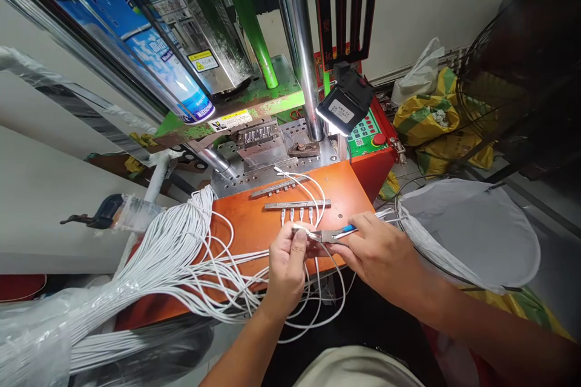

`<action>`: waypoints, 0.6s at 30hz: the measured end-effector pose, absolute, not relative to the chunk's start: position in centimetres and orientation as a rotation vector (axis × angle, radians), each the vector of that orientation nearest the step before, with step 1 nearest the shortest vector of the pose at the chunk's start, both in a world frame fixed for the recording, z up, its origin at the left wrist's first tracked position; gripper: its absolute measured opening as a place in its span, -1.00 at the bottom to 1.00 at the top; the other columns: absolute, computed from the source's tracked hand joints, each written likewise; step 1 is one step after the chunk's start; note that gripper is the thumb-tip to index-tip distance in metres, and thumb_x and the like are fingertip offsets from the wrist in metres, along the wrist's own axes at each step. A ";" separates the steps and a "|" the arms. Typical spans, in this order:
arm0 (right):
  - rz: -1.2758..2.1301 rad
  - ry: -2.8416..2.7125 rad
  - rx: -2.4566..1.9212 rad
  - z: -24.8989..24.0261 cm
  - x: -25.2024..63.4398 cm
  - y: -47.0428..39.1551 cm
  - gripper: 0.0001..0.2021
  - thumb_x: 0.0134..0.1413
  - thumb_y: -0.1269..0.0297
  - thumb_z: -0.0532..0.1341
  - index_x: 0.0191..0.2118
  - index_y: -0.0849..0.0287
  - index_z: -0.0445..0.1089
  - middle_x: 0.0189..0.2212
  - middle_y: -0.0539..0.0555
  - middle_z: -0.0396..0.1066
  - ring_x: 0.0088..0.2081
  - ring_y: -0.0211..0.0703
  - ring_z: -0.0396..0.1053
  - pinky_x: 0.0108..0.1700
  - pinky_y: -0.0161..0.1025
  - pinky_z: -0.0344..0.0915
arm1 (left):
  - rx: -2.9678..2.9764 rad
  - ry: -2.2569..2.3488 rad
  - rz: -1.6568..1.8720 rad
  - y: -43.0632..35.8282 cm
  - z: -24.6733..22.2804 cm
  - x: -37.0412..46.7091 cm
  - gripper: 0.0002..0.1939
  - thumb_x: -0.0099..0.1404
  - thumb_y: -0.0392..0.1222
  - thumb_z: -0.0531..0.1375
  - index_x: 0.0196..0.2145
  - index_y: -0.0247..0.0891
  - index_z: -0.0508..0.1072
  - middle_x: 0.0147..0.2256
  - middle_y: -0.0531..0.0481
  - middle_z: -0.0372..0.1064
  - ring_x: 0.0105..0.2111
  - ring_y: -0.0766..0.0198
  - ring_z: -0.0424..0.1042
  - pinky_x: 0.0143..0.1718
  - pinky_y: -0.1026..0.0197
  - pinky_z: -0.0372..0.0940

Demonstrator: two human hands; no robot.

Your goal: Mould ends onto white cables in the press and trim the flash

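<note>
My left hand [288, 260] is closed, pinching a white cable end [305, 229] between thumb and fingers above the orange table [245, 217]. My right hand [381, 251] is wrapped round blue-handled pliers [327, 236]; their jaws meet the cable end at my left fingertips. Exactly what the jaws grip is too small to tell. Just beyond my hands lies a metal bar [297, 205] with several white cable connectors [301, 214] along its near edge. A second metal bar [272, 188] rests behind it, and a looped white cable [313, 190] crosses over both.
A big bundle of white cables [181, 242] spreads over the table's left side. Behind stands a green press [290, 100] with a metal mold [258, 139], a blue spray can [122, 36] and a lit lamp [345, 103]. At right are a control panel [367, 133] and a white round net [476, 230].
</note>
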State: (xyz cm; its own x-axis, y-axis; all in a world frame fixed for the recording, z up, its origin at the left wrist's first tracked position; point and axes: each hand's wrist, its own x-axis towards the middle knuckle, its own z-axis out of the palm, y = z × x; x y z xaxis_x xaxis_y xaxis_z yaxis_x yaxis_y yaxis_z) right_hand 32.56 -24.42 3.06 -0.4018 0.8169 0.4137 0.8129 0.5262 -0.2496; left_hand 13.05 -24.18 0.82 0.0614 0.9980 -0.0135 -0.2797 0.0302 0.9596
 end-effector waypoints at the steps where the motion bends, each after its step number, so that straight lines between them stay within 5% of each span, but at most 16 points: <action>1: 0.005 -2.276 -1.341 3.1 32.4 -24.5 -0.76 0.39 0.19 0.29 -0.35 0.14 0.50 -0.25 0.13 0.43 -0.21 -0.06 0.33 -0.21 -0.14 0.15 | 1.042 0.996 1.301 -24.3 0.7 13.2 -0.68 0.49 0.10 0.22 -0.17 -0.24 0.49 -0.31 -0.04 0.47 -0.38 0.25 0.51 -0.34 0.23 0.47; 6: -0.085 -2.199 -1.386 2.8 31.6 -24.9 -0.68 0.41 0.15 0.26 -0.42 0.13 0.44 -0.36 0.10 0.38 -0.30 -0.08 0.28 -0.27 -0.14 0.08 | 1.098 1.079 1.397 -24.7 0.3 14.2 -0.68 0.54 0.09 0.16 -0.18 -0.23 0.45 -0.26 -0.06 0.50 -0.42 0.27 0.47 -0.40 0.25 0.42; 12: -0.044 -2.221 -1.296 1.7 31.7 -24.7 -0.50 0.53 0.12 0.08 -0.50 0.16 0.38 -0.51 0.05 0.30 -0.47 -0.19 0.16 -0.39 -0.15 -0.09 | 0.968 1.070 1.361 -24.6 0.3 14.6 -0.63 0.52 0.16 0.17 -0.26 -0.21 0.38 -0.46 0.08 0.35 -0.59 0.39 0.26 -0.59 0.37 0.17; 18: 0.744 -2.119 -1.311 2.6 33.3 -23.1 -0.35 0.58 0.00 -0.10 -0.58 0.16 0.29 -0.63 -0.04 0.20 -0.55 -0.26 0.13 -0.42 -0.22 -0.03 | 0.794 0.947 1.026 -24.2 0.9 14.2 -0.54 0.43 0.16 0.28 -0.37 -0.24 0.26 -0.58 0.20 0.06 -0.64 0.51 -0.09 -0.66 0.44 -0.18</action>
State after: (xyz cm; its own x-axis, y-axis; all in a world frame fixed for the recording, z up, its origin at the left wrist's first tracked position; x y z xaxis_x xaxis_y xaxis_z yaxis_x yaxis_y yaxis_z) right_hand 33.27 -23.10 2.65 -0.3849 0.9103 0.1522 0.6156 0.3761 -0.6926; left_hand 14.16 -24.23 0.92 0.2178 0.9401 -0.2624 -0.3369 0.3247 0.8838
